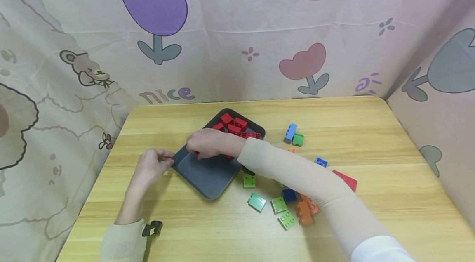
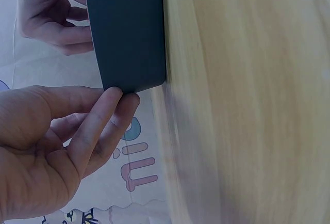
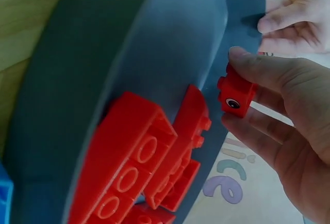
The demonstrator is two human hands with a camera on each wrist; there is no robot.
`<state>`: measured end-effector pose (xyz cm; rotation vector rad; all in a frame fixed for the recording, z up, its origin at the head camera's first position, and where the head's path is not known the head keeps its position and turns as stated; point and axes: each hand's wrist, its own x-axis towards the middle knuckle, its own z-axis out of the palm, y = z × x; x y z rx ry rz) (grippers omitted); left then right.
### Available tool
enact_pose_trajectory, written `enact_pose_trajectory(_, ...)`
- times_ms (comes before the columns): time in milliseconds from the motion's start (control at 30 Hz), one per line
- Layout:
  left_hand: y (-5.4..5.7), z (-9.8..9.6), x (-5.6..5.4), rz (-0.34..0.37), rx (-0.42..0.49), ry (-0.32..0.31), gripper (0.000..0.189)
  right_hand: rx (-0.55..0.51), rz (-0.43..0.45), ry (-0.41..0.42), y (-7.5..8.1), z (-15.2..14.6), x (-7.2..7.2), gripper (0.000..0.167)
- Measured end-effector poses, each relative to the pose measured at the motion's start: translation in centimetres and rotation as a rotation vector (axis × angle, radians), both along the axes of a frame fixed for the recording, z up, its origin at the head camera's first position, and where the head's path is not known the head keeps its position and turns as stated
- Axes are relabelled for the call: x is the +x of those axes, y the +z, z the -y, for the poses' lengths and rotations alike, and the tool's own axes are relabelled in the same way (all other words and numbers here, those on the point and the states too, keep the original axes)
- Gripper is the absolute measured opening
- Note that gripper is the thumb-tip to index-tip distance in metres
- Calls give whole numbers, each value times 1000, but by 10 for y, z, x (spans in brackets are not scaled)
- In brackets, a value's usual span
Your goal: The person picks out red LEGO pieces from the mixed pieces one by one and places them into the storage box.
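A dark grey tray (image 1: 205, 181) lies on the wooden table with several red toy building bricks (image 1: 234, 129) at its far end. My left hand (image 1: 154, 165) pinches the tray's left corner; in the left wrist view, thumb and fingertips (image 2: 129, 102) meet at that corner of the tray wall (image 2: 129, 33). Over the tray is my right hand (image 1: 208, 142). It pinches a small red brick with a printed eye (image 3: 234, 97) between thumb and fingers, above the tray floor. Larger red bricks (image 3: 124, 162) lie beside it in the right wrist view.
Right of the tray are loose bricks: light green (image 1: 249, 181), teal (image 1: 257, 202), orange (image 1: 304, 213), dark blue (image 1: 289, 195) and others. A blue brick (image 1: 290, 133) and a green brick (image 1: 298, 139) sit farther back. A red brick (image 1: 346, 180) lies beyond my right forearm. A printed cloth hangs behind the table.
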<state>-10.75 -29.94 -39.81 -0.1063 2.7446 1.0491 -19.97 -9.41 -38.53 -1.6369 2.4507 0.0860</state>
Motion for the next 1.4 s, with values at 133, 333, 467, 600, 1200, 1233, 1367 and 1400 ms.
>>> enact_pose_trajectory(133, 0, 0, 0, 3, 0, -1, 23, 6, -4, 1, -5, 4, -1, 12)
enact_pose_trajectory(333, -1, 1, -1, 5, -3, -4, 24, 23, -15, 1, -11, 10, 0, 12)
enact_pose_trajectory(467, 0, 2, -1, 8, -4, -7, 24, 36, -9, 4, -14, 14, 2, 14)
enact_pose_trajectory(600, -1, 2, -1, 7, -6, -7, 24, 46, -18, 13, -17, 16, 4, 17)
enact_pose_trajectory(1200, -2, 3, -1, -6, -17, -12, 23, 112, -54, 26, -21, 30, 11, 31)
enact_pose_trajectory(1233, -2, 2, -1, -6, -16, -13, 23, 114, -56, 24, -21, 30, 11, 32)
enact_pose_trajectory(1367, -2, 2, -1, -5, -19, -12, 23, 118, -57, 12, -21, 31, 11, 33)
enact_pose_trajectory(1400, -2, 2, -2, -5, -20, -11, 23, 118, -59, 11, -21, 31, 11, 34)
